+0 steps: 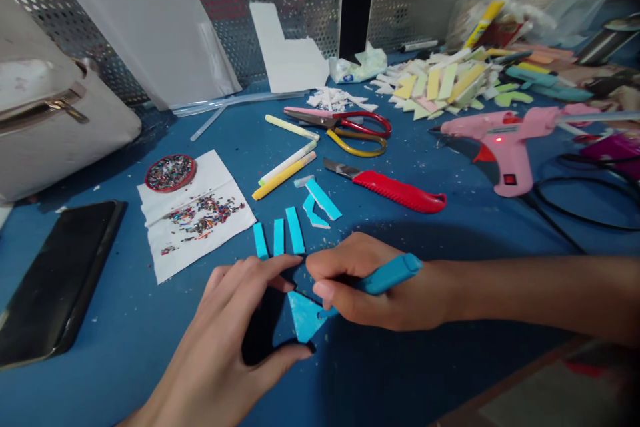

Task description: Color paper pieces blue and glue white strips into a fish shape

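My right hand (367, 284) grips a blue marker (393, 274), its tip at the right corner of a small blue triangular piece (304, 316) lying on the table. Around that triangle curves my left hand (235, 320), thumb and fingers apart; the index finger and thumb are near its edges, and whether they touch it I cannot tell. Just beyond my fingers lie blue strips (279, 237) in a row. Further up are a longer blue strip (323, 198) and a torn-edged blue scrap (314, 212).
A red utility knife (395, 190), scissors (340, 124) and several markers (285, 174) lie ahead. At right, a pink glue gun (510, 144) trails a cable. Left are a phone (55, 280), a paper (220, 194) with colourful bits and a bag (60, 107). Cut strips (440, 80) are piled behind.
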### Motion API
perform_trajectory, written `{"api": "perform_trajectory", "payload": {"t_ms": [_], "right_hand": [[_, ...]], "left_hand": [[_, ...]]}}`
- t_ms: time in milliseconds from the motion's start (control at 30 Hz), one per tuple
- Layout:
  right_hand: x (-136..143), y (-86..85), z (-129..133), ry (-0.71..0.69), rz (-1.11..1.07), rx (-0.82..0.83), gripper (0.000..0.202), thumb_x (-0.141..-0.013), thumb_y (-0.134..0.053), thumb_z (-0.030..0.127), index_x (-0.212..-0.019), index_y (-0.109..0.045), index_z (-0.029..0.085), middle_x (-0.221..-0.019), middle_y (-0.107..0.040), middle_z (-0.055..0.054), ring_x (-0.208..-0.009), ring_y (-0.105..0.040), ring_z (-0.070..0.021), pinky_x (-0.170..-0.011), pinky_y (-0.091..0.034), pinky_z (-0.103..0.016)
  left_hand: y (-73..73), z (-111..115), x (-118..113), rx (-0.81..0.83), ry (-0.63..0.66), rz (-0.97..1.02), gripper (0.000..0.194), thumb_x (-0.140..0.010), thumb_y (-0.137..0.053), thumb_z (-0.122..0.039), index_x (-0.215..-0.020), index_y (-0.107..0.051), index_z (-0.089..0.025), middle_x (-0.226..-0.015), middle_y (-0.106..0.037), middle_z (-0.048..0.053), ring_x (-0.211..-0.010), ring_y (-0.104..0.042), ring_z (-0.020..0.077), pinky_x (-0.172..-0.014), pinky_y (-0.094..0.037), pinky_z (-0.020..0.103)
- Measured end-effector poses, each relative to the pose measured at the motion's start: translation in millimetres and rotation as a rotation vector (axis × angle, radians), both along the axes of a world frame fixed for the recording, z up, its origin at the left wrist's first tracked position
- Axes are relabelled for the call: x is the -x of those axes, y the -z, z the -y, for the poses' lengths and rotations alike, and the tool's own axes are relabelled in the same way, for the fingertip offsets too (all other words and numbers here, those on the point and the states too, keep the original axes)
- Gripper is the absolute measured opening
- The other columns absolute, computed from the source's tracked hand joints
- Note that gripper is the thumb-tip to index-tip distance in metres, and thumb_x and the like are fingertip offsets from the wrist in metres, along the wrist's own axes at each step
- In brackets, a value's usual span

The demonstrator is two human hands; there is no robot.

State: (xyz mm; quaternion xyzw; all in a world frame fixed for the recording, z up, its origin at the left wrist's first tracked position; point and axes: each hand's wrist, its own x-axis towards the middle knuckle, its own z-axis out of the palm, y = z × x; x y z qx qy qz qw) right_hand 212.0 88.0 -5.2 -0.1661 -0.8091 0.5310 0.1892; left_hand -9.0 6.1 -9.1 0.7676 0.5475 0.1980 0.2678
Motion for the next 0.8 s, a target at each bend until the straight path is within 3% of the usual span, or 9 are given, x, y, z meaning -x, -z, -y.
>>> {"api": "perform_trajectory", "payload": {"t_ms": [267, 567, 800], "right_hand": [[2.7, -2.1, 0.0, -0.002, 0.048, 0.006, 0.032, -0.096, -0.045, 0.028, -0.068, -0.033, 0.018, -0.058, -0.029, 0.007, -0.052, -0.027, -0.0059, -0.049, -0.022, -0.022], [6.1, -3.5, -2.9, 0.003, 0.111, 0.125, 0.034, -0.099, -0.042, 0.031, -0.068, -0.039, 0.017, -0.064, -0.038, 0.005, -0.060, -0.034, -0.0072, -0.055, -0.030, -0.022], [6.4, -3.0, -2.6, 0.024, 0.117, 0.131, 0.033, -0.099, -0.043, 0.028, -0.069, -0.042, 0.016, -0.063, -0.037, 0.006, -0.059, -0.034, -0.0065, -0.054, -0.029, -0.021]], "left_hand": [[-1.9, 0.3, -1.4, -0.001, -0.010, -0.010, 0.064, -0.083, -0.073, -0.039, -0.135, -0.037, -0.042, -0.117, -0.057, -0.001, -0.103, -0.052, 0.0237, -0.085, -0.046, 0.034], [0.6, -1.0, 0.8, -0.034, 0.010, -0.029, 0.063, -0.083, -0.072, -0.046, -0.135, -0.038, -0.040, -0.116, -0.059, 0.001, -0.100, -0.054, 0.0244, -0.080, -0.049, 0.034], [0.6, -1.0, 0.2, -0.011, 0.005, -0.024, 0.064, -0.082, -0.072, -0.047, -0.136, -0.037, -0.040, -0.116, -0.059, 0.000, -0.104, -0.053, 0.0241, -0.084, -0.048, 0.035]]}}
